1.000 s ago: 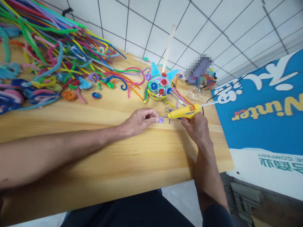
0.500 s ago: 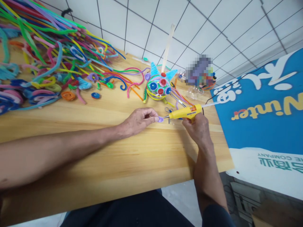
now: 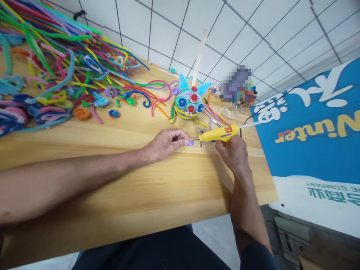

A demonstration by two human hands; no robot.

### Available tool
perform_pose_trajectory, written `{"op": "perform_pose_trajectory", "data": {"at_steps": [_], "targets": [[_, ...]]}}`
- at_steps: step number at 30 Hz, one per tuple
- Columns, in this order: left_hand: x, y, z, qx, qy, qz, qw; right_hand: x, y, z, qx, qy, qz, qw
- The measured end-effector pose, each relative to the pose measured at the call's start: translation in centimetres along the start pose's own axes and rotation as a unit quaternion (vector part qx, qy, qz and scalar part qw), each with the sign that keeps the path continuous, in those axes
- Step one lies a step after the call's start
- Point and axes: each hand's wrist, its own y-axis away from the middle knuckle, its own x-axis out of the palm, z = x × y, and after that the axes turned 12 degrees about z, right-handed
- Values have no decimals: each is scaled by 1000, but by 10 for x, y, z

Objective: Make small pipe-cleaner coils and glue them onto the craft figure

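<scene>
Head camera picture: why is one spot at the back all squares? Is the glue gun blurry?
Head view: the patch beside the pipe-cleaner ball is pixelated, hiding what is there; the yellow glue gun in the right hand looks sharp; light is soft, shadows faint.

Bright, even light fills the room, with only a mild sheen on the wooden surface [image 3: 140,195]. Shadows are faint and soft, just under the left hand [image 3: 165,144] and the right hand [image 3: 234,153]. The centre is crisp, the yellow glue gun [image 3: 219,133] included. Tile lines on the wall [image 3: 225,30] bow toward 2 o'clock. A pixelated patch [image 3: 237,84] sits at 1 o'clock, and the 5 o'clock corner is dim and smeared.
</scene>
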Motion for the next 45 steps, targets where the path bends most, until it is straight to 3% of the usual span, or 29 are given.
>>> {"op": "perform_pose_trajectory", "data": {"at_steps": [45], "targets": [[1,0,4,4,-30,-5,1000,3,1,3,-10,49,-16,999]]}}
